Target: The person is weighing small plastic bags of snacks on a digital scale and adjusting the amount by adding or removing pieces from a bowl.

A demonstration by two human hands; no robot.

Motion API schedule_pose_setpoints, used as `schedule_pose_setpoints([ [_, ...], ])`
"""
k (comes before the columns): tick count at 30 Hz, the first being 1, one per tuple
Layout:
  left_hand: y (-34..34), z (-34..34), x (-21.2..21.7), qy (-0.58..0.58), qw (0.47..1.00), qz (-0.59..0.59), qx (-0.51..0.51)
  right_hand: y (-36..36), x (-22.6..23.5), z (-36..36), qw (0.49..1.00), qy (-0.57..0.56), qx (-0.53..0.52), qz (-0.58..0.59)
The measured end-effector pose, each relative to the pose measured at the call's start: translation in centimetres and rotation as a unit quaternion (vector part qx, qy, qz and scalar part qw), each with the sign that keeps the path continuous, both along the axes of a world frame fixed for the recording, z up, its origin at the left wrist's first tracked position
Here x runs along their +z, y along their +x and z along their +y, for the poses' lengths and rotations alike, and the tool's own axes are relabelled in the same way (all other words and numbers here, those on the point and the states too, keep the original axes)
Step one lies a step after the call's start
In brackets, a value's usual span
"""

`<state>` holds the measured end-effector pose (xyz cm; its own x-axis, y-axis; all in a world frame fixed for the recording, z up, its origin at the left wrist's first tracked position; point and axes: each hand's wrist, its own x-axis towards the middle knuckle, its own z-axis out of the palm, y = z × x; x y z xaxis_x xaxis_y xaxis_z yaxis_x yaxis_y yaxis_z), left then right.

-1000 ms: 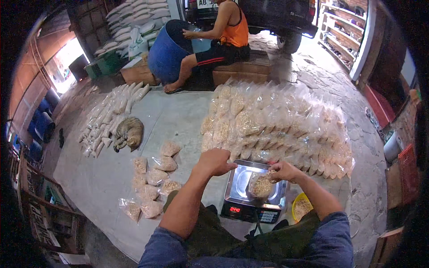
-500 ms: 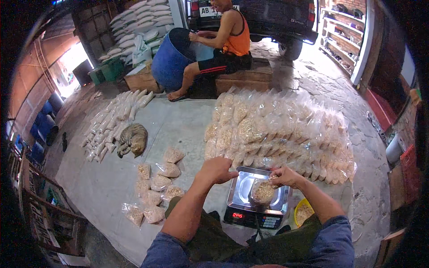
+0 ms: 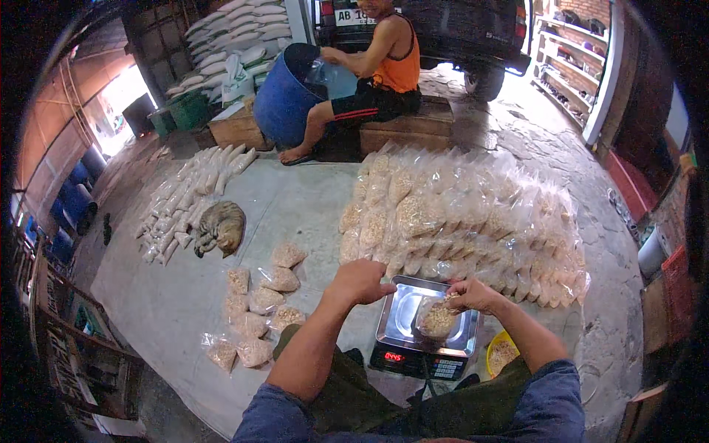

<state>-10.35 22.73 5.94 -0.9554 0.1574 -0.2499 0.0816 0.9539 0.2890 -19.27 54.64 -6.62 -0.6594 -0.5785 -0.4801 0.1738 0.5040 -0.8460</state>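
Tight rows of clear pale-filled plastic bags (image 3: 461, 214) perhaps save space. Beside the square silver-and-black scale (image 3: 399, 306), the left hand (image 3: 360, 283) hangs apart; its grip I cannot tell. The right hand (image 3: 475, 295) pinches one clear plastic bag of pale pieces (image 3: 437, 322) on the scale, probably for steadiness. Red digits (image 3: 394, 358) glow.

Dark blue short sleeves (image 3: 275, 408), bare forearms (image 3: 301, 360), ungloved fingers (image 3: 457, 292), dark olive-green trousers (image 3: 341, 391).

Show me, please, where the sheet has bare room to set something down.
Bare sheet lies between the curled cat and the large block of filled bags, and left of the small bag group. Just beyond the scale, that block makes it crowded.
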Motion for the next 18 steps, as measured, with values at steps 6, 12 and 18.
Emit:
schedule_pose_setpoints([
  [6,0.17,0.09,0.06,-0.010,1.000,-0.021,-0.001,0.01,-0.50,0.01,1.000,-0.016,0.000,-0.017],
  [12,-0.11,-0.03,-0.09,-0.009,1.000,-0.019,-0.005,-0.35,-1.06,0.08,0.999,-0.035,-0.001,-0.031],
  [18,-0.09,0.00,0.49,-0.012,1.000,-0.012,-0.007,-0.60,-0.43,-0.04,0.999,-0.034,-0.001,-0.007],
])
